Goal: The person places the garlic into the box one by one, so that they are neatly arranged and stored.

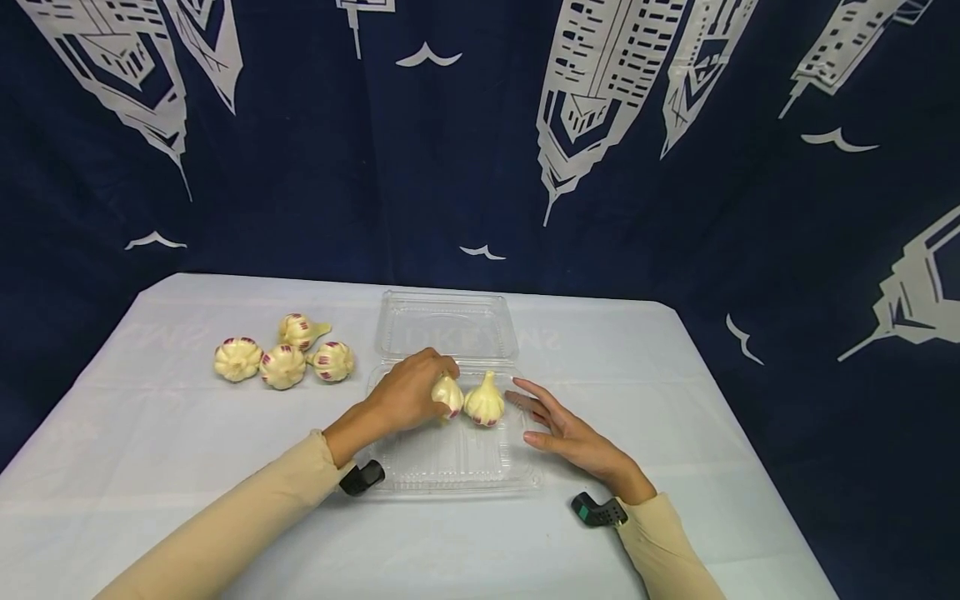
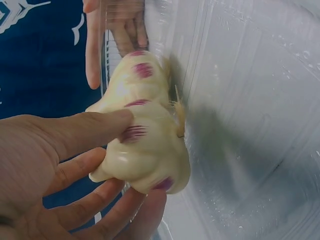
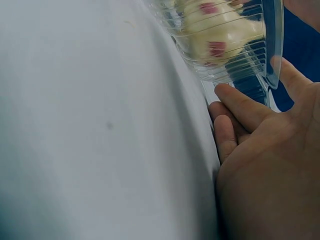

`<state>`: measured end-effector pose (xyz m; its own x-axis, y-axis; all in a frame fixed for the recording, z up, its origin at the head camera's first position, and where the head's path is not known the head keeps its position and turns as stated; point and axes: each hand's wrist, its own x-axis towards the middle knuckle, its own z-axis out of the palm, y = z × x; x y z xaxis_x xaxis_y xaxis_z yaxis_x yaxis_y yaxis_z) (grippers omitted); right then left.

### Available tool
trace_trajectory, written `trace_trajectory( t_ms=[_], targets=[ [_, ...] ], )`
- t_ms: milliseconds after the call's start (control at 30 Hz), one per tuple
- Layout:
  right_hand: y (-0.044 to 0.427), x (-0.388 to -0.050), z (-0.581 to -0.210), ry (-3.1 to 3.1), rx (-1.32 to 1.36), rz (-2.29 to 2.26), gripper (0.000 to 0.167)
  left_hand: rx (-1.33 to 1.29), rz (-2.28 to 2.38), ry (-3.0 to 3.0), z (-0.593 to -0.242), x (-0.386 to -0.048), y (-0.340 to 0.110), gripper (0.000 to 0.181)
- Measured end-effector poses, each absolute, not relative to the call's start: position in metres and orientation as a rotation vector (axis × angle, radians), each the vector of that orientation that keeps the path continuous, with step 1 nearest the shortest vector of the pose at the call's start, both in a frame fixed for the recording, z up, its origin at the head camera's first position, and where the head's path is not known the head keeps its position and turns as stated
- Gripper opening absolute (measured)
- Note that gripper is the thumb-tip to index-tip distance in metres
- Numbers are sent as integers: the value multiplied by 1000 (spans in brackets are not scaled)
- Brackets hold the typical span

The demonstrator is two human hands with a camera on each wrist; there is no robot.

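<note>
A garlic bulb (image 1: 447, 396) with purple streaks is pinched between the thumb and fingers of my left hand (image 1: 412, 387), over the back part of a clear plastic clamshell container (image 1: 450, 479). Beside it, to the right, a second garlic bulb (image 1: 484, 402) sits in the container with its stem up; the left wrist view shows the two close against each other. My right hand (image 1: 573, 442) is at the container's right side, fingers extended. In the right wrist view its fingertips (image 3: 225, 92) are close to the clear side wall; whether they touch it I cannot tell.
Several more garlic bulbs (image 1: 282, 367) lie in a cluster at the left on the white-covered table (image 1: 615, 358). The container's lid (image 1: 447, 327) lies folded back behind its base. A dark blue cloth (image 1: 465, 167) with white building shapes hangs behind the table.
</note>
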<state>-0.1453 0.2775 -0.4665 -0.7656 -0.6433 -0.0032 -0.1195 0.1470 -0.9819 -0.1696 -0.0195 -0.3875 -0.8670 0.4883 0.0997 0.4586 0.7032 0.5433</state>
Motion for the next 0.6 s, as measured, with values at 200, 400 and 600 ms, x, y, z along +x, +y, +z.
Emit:
trace_trajectory(
  t_ms=[200, 400, 600],
  targets=[
    [277, -146, -467, 2008, -743, -1653, 76, 842, 882, 2845, -389, -169, -19, 39],
    [277, -147, -467, 2008, -733, -1650, 76, 814, 867, 2847, -388, -167, -20, 41],
    [277, -146, -467, 2019, -719, -1641, 76, 751, 802, 2865, -385, -164, -22, 41]
  ],
)
